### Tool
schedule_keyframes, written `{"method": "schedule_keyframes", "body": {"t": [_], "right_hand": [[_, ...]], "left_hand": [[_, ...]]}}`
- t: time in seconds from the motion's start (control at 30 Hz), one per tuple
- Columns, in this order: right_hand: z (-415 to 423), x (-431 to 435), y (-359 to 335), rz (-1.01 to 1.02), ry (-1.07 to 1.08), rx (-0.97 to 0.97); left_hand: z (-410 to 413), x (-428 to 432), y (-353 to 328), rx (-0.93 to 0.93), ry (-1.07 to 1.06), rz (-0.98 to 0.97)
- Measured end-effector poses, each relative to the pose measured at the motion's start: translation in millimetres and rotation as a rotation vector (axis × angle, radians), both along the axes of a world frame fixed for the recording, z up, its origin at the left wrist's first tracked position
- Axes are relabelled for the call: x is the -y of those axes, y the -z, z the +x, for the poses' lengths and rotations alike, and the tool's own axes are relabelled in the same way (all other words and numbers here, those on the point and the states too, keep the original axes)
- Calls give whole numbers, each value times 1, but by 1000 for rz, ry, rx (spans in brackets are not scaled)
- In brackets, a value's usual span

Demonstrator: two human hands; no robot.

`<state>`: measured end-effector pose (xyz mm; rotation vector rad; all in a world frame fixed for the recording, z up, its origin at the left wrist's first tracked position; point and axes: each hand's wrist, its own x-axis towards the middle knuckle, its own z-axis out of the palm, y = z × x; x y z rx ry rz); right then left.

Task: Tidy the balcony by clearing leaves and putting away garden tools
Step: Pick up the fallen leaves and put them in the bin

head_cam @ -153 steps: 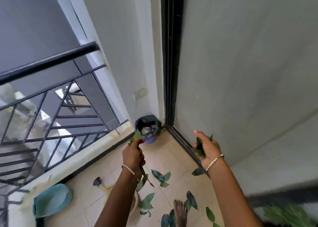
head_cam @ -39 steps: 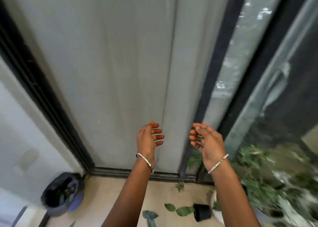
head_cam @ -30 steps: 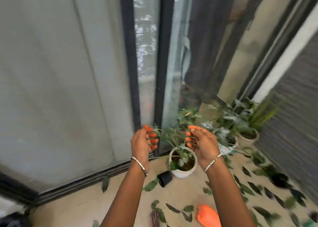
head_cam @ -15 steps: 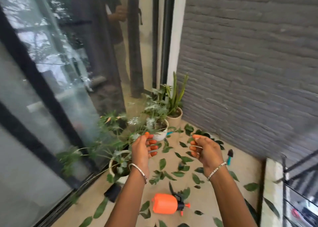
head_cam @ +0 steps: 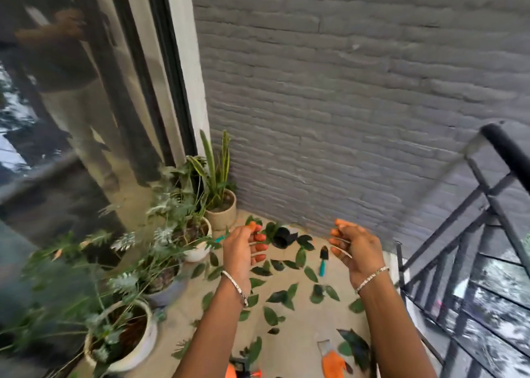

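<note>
Your left hand and right hand hang empty, fingers loosely curled. Leaves lie below and beyond them, the trowel between. Grabbing hastily, your left hand could knock the pots beside it.
</note>
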<state>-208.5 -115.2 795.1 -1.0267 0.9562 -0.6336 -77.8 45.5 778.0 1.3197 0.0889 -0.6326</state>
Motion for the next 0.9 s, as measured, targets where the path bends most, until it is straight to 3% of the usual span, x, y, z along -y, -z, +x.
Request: {"method": "schedule_keyframes", "body": {"t": [0.33, 0.73, 0.9], "right_hand": [[40, 112, 59, 110, 127, -51], [193, 311, 128, 142, 140, -255], [236, 362, 195, 147, 123, -345]], "left_hand": [[66, 125, 57, -70, 97, 97], [230, 307, 127, -169, 90, 234], [274, 360, 196, -128, 152, 354]]}}
